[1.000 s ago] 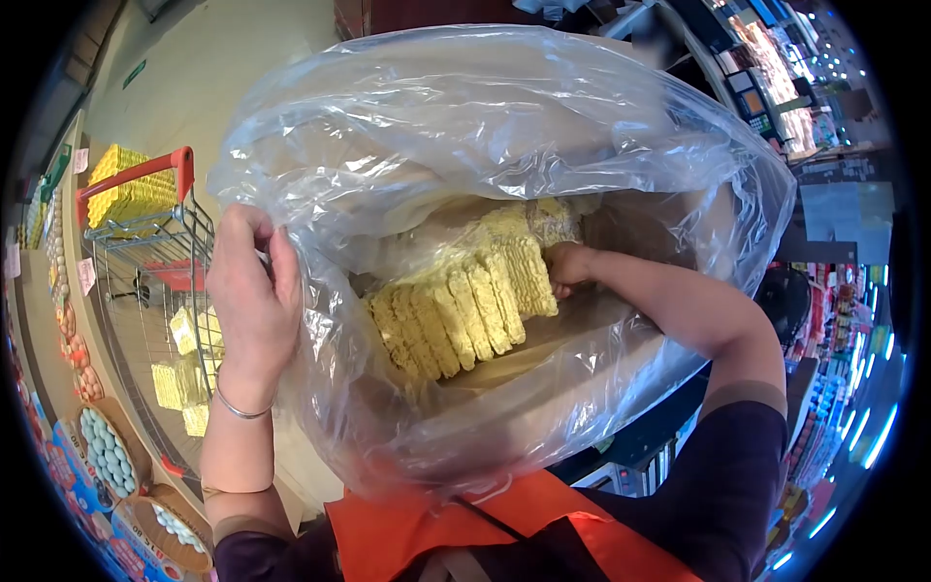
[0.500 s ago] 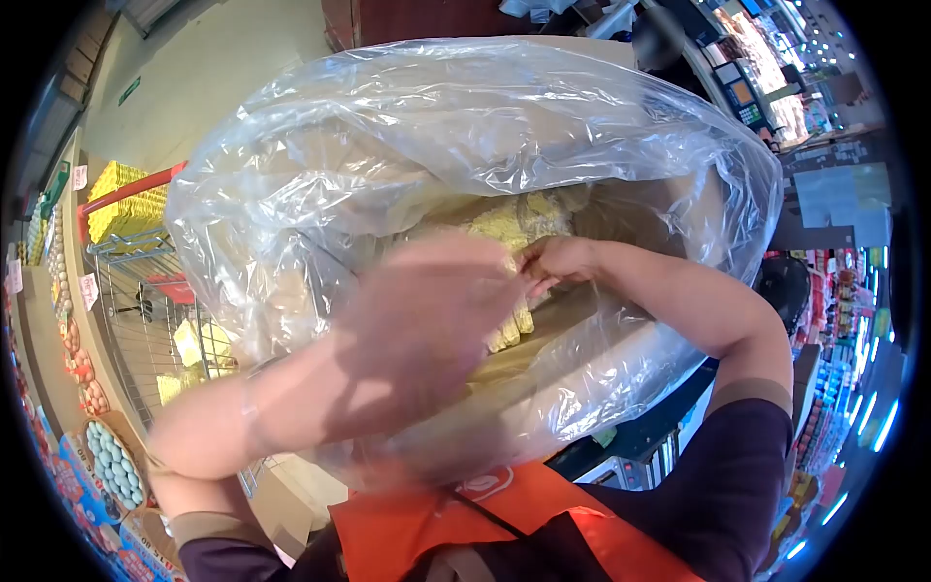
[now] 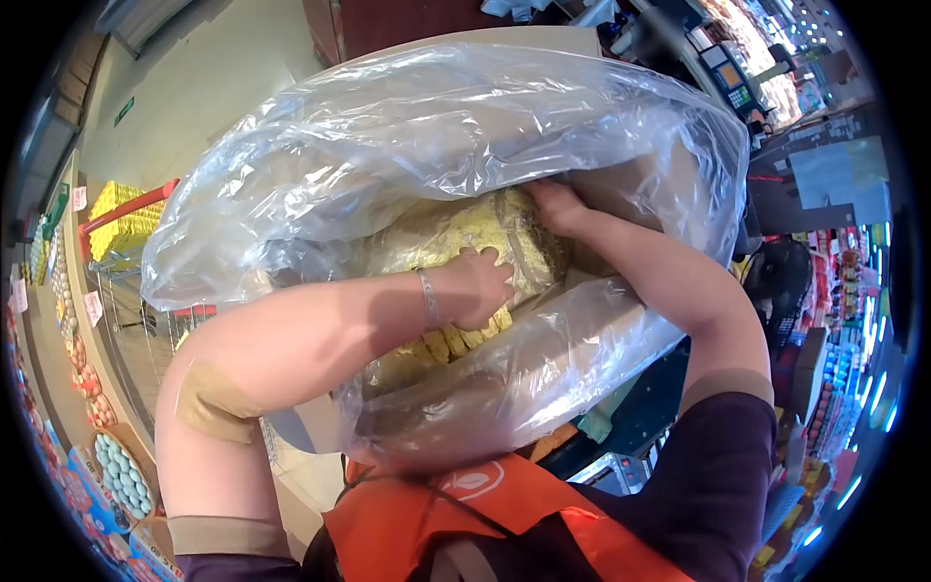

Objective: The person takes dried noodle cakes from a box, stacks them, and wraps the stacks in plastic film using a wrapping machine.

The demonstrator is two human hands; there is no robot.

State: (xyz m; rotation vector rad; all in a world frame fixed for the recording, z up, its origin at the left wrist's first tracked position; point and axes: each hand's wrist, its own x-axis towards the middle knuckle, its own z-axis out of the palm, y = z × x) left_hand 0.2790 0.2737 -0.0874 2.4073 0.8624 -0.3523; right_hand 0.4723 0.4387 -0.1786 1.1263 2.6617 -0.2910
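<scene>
Some yellow blocks [image 3: 483, 229] sit in the clear bag [image 3: 407, 126], mid-frame. The left hand [image 3: 475, 288] lies on them; the right hand [image 3: 557, 207] is at their upper right end. I can't tell if either grips. Squeezing too hard could crumble the blocks.

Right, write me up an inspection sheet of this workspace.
Surface: cardboard box, lined with a crumpled clear plastic liner.
Job's things: yellow blocks inside the lined box, partly covered by the left hand.
Clutter: loose liner folds around the opening.
Left hand: over the blocks; whether it grips cannot be told.
Right hand: at the blocks' far end, fingers partly hidden.
Cables: nothing seen inside the box.
Surroundings: red-handled shopping cart and pale blue eggs on the left; keypad terminal at upper right.
</scene>
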